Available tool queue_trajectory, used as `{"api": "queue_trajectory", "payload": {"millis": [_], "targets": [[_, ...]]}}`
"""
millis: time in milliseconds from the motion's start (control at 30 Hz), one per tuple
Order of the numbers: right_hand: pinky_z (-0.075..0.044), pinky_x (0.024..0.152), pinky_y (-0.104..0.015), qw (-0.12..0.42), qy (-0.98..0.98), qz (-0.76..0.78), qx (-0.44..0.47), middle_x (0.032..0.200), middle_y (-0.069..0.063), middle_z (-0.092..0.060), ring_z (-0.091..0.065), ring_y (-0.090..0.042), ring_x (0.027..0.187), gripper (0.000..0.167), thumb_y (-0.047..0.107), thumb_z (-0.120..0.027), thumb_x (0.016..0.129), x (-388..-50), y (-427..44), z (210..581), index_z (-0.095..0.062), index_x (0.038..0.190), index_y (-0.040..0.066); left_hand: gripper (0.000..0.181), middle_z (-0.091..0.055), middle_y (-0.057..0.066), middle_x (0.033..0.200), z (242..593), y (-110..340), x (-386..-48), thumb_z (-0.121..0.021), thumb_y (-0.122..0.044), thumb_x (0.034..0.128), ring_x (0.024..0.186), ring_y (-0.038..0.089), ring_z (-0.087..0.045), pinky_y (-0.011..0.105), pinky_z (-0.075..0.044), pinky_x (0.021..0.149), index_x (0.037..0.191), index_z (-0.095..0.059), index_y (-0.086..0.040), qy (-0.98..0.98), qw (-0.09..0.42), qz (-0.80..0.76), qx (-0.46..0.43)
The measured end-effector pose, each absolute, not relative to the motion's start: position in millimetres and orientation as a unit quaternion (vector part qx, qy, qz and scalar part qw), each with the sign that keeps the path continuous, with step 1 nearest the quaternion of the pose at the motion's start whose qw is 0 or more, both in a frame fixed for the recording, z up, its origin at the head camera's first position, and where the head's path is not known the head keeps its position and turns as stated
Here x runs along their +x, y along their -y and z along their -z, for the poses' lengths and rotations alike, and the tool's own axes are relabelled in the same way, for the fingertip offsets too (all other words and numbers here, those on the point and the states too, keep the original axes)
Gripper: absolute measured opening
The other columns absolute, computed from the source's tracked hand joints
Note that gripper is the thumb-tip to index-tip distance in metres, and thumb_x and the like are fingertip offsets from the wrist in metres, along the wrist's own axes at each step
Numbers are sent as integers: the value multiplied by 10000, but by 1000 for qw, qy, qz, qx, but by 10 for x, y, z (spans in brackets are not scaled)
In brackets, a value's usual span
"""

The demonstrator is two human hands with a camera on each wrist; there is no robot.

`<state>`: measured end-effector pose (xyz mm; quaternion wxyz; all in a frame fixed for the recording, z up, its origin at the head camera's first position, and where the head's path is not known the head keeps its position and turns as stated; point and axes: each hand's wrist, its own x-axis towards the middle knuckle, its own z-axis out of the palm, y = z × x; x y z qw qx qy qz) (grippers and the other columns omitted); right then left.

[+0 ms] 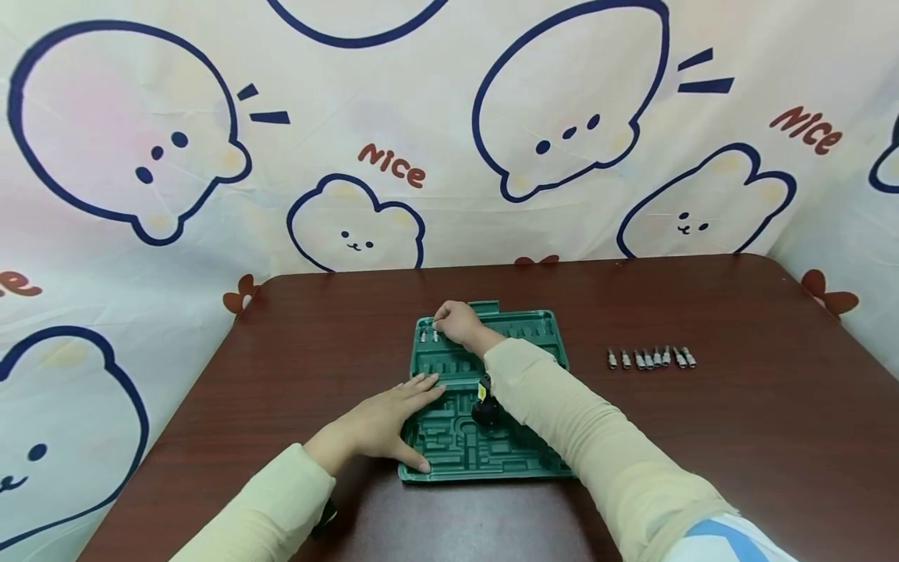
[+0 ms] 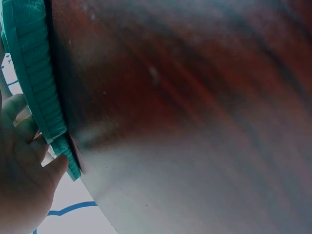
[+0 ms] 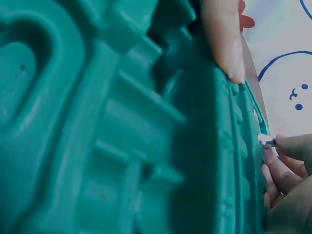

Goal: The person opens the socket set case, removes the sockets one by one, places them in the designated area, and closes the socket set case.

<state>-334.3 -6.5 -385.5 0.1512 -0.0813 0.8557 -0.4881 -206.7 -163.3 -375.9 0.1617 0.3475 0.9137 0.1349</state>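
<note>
A green plastic tool case [image 1: 449, 471] lies spread flat on the table, its moulded slots facing up. My left hand [image 1: 386, 417] rests on the case's left side with fingers spread and thumb at the near edge; in the left wrist view this hand [image 2: 27, 170] lies along the ribbed case wall [image 2: 36, 73]. Over the far left part of the case, my right hand [image 1: 460, 321] pinches a small silver socket [image 3: 266, 141] between thumb and fingers. Close to those fingers, a small silver socket [image 1: 424, 336] sits in the far left slots.
On the table right of the case, several small silver sockets [image 1: 648, 359] stand in a row. The brown tabletop [image 1: 737, 437] extends around the case, with a printed cloth [image 1: 449, 109] behind it. A black wrist camera [image 1: 486, 410] hangs under my right forearm, over the case.
</note>
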Motion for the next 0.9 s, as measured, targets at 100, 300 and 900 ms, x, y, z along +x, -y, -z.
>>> {"api": "queue_trajectory", "payload": {"millis": [100, 300, 900], "targets": [[-424, 641, -295, 147, -857, 486, -86, 1001, -95, -543, -514, -203, 836, 150, 105, -503, 878, -3321, 54, 3874, -577, 974, 16, 1009, -90, -24, 1436, 3788, 1634, -2063, -614, -637, 599, 1295, 171, -64, 409, -205, 983, 1392, -188, -182, -915, 161, -130, 347], [-438, 700, -330, 148, -853, 494, -84, 1034, -103, -543, -517, -223, 887, 164, 115, -507, 877, -3311, 46, 3923, -597, 973, 18, 1002, -89, -25, 1437, 3841, 1641, -2048, -619, -629, 603, 1295, 171, -61, 416, -211, 978, 1392, -187, -187, -916, 156, -130, 347], [-416, 760, -353, 77, -775, 622, -80, 948, -94, -535, -506, -223, 875, 235, 142, -475, 896, -3325, -217, 3871, -548, 1037, -31, 1005, -88, -23, 1436, 3822, 1646, -2060, -629, -620, 600, 1295, 171, -60, 419, -208, 979, 1393, -185, -190, -916, 165, -129, 343]]}}
